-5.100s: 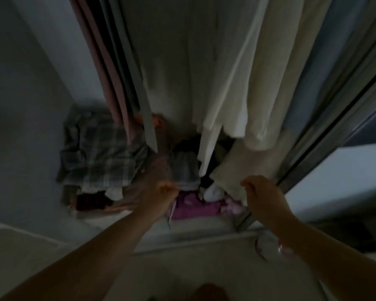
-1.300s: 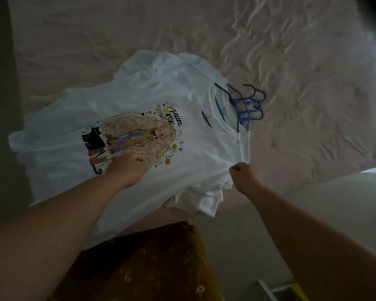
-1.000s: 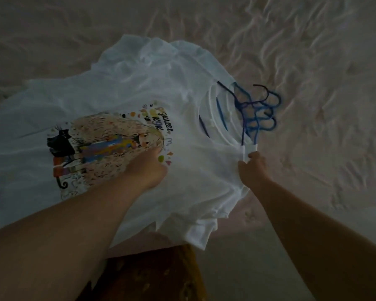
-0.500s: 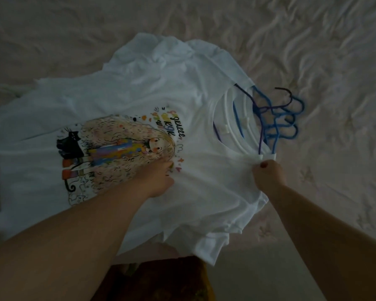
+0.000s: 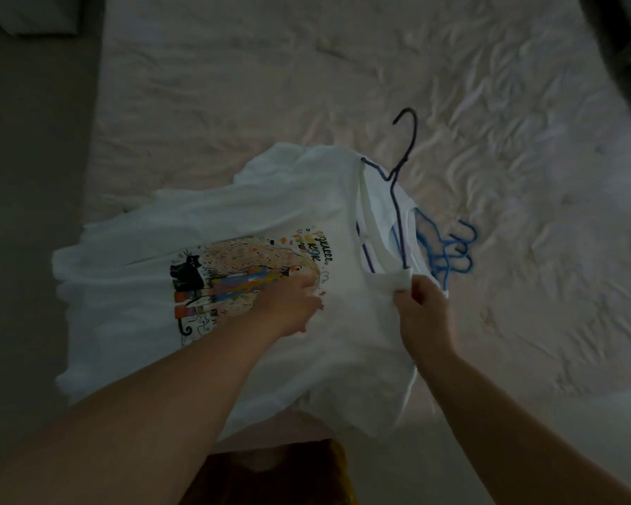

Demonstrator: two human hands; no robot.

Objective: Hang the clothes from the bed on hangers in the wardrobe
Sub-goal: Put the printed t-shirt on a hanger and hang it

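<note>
A white T-shirt (image 5: 270, 205) with a colourful cartoon print lies on top of a pile of white shirts at the near edge of the bed (image 5: 234, 85). My right hand (image 5: 423, 311) pinches the shirt's fabric beside the collar and holds it raised. A dark blue hanger (image 5: 403, 169) sits in that collar, its hook sticking up over the sheet. Under it, several lighter blue hangers (image 5: 448, 249) poke out of the lower shirts. My left hand (image 5: 288, 308) presses flat on the print.
The wrinkled pale sheet stretches far and right of the pile. Grey floor (image 5: 33, 176) runs along the left of the bed. A yellow-brown patterned cloth (image 5: 306, 475) shows at the bottom edge, and a dark shape (image 5: 627, 31) fills the top right corner.
My right hand has pulled the top shirt's collar up and toward me, so the dark hanger's hook separated from the other blue hangers. My left hand stayed on the print.
</note>
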